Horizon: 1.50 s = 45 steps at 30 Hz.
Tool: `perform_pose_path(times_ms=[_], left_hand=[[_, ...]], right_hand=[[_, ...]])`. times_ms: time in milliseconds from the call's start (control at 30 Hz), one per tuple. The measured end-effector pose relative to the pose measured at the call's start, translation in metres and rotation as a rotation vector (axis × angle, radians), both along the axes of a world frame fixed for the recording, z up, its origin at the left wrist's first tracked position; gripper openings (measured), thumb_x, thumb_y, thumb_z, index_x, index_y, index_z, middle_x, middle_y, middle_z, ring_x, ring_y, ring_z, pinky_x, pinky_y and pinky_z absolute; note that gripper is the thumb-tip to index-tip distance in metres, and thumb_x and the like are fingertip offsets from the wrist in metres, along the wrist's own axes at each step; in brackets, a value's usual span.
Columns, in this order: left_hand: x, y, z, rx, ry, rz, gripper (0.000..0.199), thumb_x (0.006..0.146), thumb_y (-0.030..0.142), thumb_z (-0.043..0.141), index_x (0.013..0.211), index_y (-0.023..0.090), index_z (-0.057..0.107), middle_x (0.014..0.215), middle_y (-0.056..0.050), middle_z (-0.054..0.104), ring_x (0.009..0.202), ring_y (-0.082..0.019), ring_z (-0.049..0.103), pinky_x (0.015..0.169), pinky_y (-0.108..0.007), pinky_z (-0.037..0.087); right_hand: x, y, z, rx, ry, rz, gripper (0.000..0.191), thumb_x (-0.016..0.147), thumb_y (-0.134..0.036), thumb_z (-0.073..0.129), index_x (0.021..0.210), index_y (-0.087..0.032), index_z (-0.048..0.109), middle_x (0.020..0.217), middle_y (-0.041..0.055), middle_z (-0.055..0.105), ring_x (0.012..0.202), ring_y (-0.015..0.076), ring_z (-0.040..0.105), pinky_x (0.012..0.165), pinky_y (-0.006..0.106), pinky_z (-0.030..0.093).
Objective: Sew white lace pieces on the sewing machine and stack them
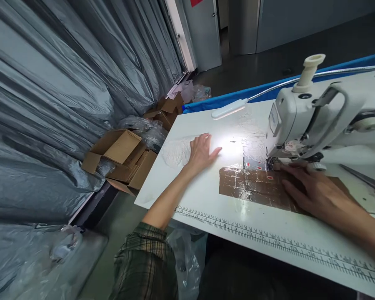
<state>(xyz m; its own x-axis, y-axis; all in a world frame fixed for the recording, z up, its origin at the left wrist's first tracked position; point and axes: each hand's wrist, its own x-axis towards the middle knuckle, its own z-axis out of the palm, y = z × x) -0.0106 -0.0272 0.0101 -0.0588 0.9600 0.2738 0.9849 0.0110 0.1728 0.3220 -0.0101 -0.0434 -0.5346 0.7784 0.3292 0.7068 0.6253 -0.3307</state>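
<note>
My left hand (pixel 200 153) lies on the white sewing table, thumb apart from the slightly curled fingers, on the edge of a crumpled patch of clear film (pixel 175 152). Nothing shows in its grasp. My right hand (pixel 312 187) rests on a brown, shiny taped strip (pixel 246 183), its thumb and forefinger stretched out and apart close to the presser foot of the white sewing machine (pixel 287 116). Beside the strip's far edge is a small grey piece with red marks (pixel 256 164), partly under the machine head. The right hand's other fingers are partly hidden.
A lamp (pixel 229 109) on a bendable arm lights the table. Scissors (pixel 368 179) with a red handle lie at the right. A printed ruler (pixel 253 233) runs along the near edge. Open cardboard boxes (pixel 118 150) and grey curtains (pixel 65 75) stand left.
</note>
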Motion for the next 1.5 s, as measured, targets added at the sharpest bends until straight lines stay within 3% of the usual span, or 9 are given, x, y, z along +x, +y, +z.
perform_pose_path(times_ms=[167, 333, 500, 600, 733, 900, 1033, 1200, 1500], left_hand=[[-0.047, -0.003, 0.002, 0.083, -0.235, 0.272, 0.021, 0.093, 0.037, 0.064, 0.099, 0.016, 0.064, 0.112, -0.013, 0.060, 0.115, -0.029, 0.054, 0.104, -0.044, 0.042], [-0.062, -0.010, 0.002, 0.095, -0.329, 0.270, 0.018, 0.090, 0.021, 0.060, 0.073, 0.018, 0.064, 0.088, -0.006, 0.061, 0.089, -0.020, 0.062, 0.089, -0.034, 0.050], [-0.053, -0.025, 0.010, 0.154, -0.431, 0.246, 0.020, 0.085, 0.018, 0.060, 0.065, 0.018, 0.062, 0.099, -0.006, 0.066, 0.079, -0.015, 0.061, 0.077, -0.029, 0.050], [-0.036, -0.036, 0.016, 0.171, -0.492, 0.208, 0.019, 0.085, 0.019, 0.060, 0.066, 0.017, 0.059, 0.107, -0.007, 0.066, 0.077, -0.014, 0.059, 0.068, -0.026, 0.047], [0.009, -0.053, 0.021, 0.073, -0.664, 0.060, 0.025, 0.094, 0.033, 0.052, 0.074, 0.019, 0.054, 0.072, 0.002, 0.057, 0.060, -0.011, 0.049, 0.056, -0.023, 0.040], [0.075, -0.069, 0.026, -0.209, -1.433, -0.196, 0.038, 0.091, 0.048, 0.059, 0.071, 0.019, 0.045, 0.066, 0.004, 0.042, 0.059, -0.009, 0.040, 0.057, -0.022, 0.038], [0.105, -0.076, 0.029, -0.329, -1.675, -0.139, 0.048, 0.079, 0.063, 0.072, 0.088, 0.019, 0.056, 0.071, 0.003, 0.052, 0.063, -0.011, 0.050, 0.058, -0.023, 0.042], [0.106, -0.079, 0.029, -0.493, -1.586, -0.137, 0.082, 0.066, 0.039, 0.092, 0.132, 0.017, 0.048, 0.087, -0.004, 0.070, 0.072, -0.015, 0.065, 0.067, -0.025, 0.051], [0.073, -0.069, 0.032, -0.337, -0.968, -0.249, 0.040, 0.087, 0.033, 0.066, 0.124, 0.021, 0.060, 0.113, -0.008, 0.067, 0.058, -0.008, 0.054, 0.051, -0.022, 0.043]], right_hand=[[0.001, 0.001, -0.004, -0.011, -0.014, -0.005, 0.059, 0.099, -0.055, 0.032, 0.138, -0.021, 0.060, 0.126, 0.0171, 0.061, 0.097, 0.0333, 0.068, 0.081, 0.048, 0.060], [0.002, 0.002, -0.001, -0.047, -0.005, 0.003, 0.056, 0.098, -0.054, 0.033, 0.135, -0.022, 0.061, 0.127, 0.0160, 0.062, 0.098, 0.0329, 0.069, 0.080, 0.047, 0.060], [0.004, 0.004, -0.001, -0.033, -0.040, 0.008, 0.053, 0.099, -0.051, 0.035, 0.138, -0.025, 0.059, 0.131, 0.0154, 0.061, 0.103, 0.0335, 0.068, 0.079, 0.047, 0.060], [0.003, 0.001, 0.003, -0.025, -0.037, 0.025, 0.048, 0.099, -0.049, 0.036, 0.130, -0.026, 0.066, 0.130, 0.0127, 0.064, 0.101, 0.0337, 0.069, 0.075, 0.048, 0.060], [-0.003, -0.009, 0.012, -0.058, 0.092, 0.179, 0.047, 0.096, -0.055, 0.047, 0.119, -0.024, 0.072, 0.129, 0.0134, 0.064, 0.109, 0.0323, 0.067, 0.092, 0.047, 0.059], [-0.013, -0.021, 0.029, -0.275, 0.195, 0.350, 0.070, 0.084, -0.062, 0.066, 0.137, -0.017, 0.062, 0.148, 0.0187, 0.049, 0.132, 0.0359, 0.053, 0.107, 0.045, 0.050], [-0.018, -0.030, 0.047, -0.676, 0.286, 0.563, 0.035, 0.095, -0.047, 0.058, 0.090, -0.017, 0.074, 0.097, 0.0088, 0.071, 0.090, 0.0216, 0.066, 0.083, 0.033, 0.054], [-0.021, -0.043, 0.061, -1.057, 0.327, 0.656, 0.031, 0.092, -0.043, 0.060, 0.080, -0.015, 0.063, 0.070, -0.0024, 0.054, 0.063, 0.0098, 0.047, 0.060, 0.023, 0.041], [0.004, -0.015, 0.079, -1.244, 0.231, 0.645, 0.031, 0.086, -0.044, 0.069, 0.080, -0.019, 0.051, 0.069, -0.0061, 0.047, 0.058, 0.0073, 0.038, 0.052, 0.021, 0.031]])
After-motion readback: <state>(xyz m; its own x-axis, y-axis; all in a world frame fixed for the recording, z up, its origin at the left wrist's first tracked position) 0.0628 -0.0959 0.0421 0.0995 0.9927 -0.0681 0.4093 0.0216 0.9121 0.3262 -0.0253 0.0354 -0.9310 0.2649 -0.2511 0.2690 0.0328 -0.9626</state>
